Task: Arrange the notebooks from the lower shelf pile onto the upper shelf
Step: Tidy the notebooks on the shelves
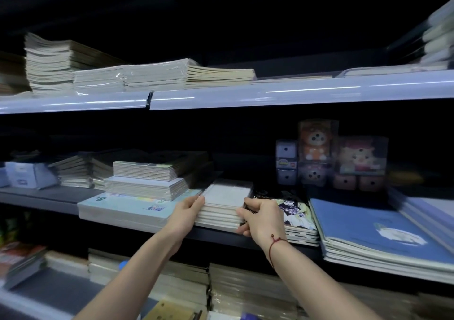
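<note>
A small pile of white spiral notebooks [227,196] lies on the middle shelf [49,198], near its front edge. My left hand [188,212] grips the pile's left side, thumb on the top cover. My right hand [261,217] grips the pile's right side, fingers curled round its front corner. A red string bracelet sits on the right wrist. Above, the upper shelf [270,93] carries wrapped notebook stacks [157,75] at left and a bare stretch right of them.
Left of the gripped pile are stacked notebook packs [147,179] on a light-blue pack [122,208]. To the right lie a dark illustrated notebook stack [294,209] and blue notebooks [373,231]. Boxed toy figures [341,157] stand behind. More stacks fill the bottom shelf [245,290].
</note>
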`<state>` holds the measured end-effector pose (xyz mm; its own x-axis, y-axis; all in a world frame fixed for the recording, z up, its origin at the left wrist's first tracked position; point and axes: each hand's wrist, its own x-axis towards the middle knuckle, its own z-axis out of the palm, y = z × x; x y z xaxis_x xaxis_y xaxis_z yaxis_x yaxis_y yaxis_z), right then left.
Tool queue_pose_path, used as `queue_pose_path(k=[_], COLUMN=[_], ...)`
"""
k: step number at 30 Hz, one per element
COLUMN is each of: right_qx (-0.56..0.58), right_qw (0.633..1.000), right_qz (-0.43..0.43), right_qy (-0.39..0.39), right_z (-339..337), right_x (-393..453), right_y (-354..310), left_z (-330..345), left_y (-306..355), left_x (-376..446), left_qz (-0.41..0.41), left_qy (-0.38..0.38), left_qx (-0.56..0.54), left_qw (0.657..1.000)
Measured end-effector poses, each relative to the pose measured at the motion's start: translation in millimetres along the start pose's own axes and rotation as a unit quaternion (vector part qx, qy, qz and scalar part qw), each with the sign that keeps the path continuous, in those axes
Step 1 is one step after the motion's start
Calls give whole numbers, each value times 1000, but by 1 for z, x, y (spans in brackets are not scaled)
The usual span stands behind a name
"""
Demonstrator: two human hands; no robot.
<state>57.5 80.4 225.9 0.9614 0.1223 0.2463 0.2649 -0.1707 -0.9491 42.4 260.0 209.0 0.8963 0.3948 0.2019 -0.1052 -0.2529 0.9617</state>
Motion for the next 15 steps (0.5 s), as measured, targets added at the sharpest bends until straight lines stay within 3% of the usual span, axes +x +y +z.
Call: queue_pose_path(k=[7, 15], right_qx=[-19, 1], right_qw=[1000, 995], right_qz=[-14, 12], right_qy=[-6, -101], right_z=[-2, -8], right_x=[-1, -14], right_y=[1, 4], left_z=[6, 18], left_y=[-4, -1], left_x=[0, -6], left_qz=[16, 19], left_qy=[41, 89], left_qx=[21, 37], left_qw=[999, 995])
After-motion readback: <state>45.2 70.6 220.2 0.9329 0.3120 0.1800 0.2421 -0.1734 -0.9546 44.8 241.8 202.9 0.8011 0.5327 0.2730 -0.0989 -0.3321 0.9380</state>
